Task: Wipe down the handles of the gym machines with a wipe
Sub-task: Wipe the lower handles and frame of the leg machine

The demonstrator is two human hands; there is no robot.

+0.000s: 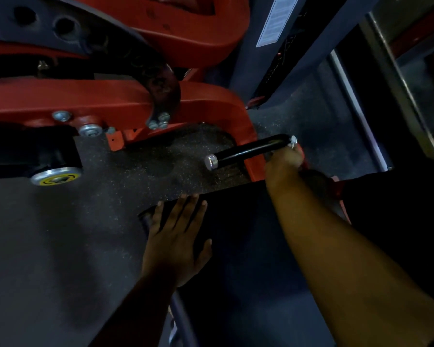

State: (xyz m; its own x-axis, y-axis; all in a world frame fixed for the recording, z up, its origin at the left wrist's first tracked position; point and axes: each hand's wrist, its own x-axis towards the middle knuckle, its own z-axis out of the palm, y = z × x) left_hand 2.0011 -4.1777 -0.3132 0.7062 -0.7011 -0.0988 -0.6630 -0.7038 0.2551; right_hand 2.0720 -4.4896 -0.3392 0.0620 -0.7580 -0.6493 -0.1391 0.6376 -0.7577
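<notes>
1. Evidently you are mid-wipe on one handle: your right hand (285,159), right of centre in the frame, is curled around the inner end of the glossy black tubular handle (248,150), where it bends toward the red-orange steel frame (248,136).
2. A scrap of crumpled white wipe (292,141) shows just above your knuckles, against the bend of the handle. Your right hand looks clenched on that wipe and the bar together, though most of the wipe is hidden under your fingers.
3. The rest of the handle runs down and left from your hand to its round silver end cap (211,162), near the middle of the frame. That stretch lies bare and just beside your hand.
4. Judging from this, the bare length and the cap would be what is left on this handle. You cannot tell from its shine alone whether it has been wiped.
5. Your left hand (176,236), lower centre, lies flat with straight, spread fingers on the dark padded seat (236,234). It grasps nothing and seems to brace you.
6. No other handles are clearly in view, so how many machines are finished cannot be judged; the task as a whole is probably far from complete.
</notes>
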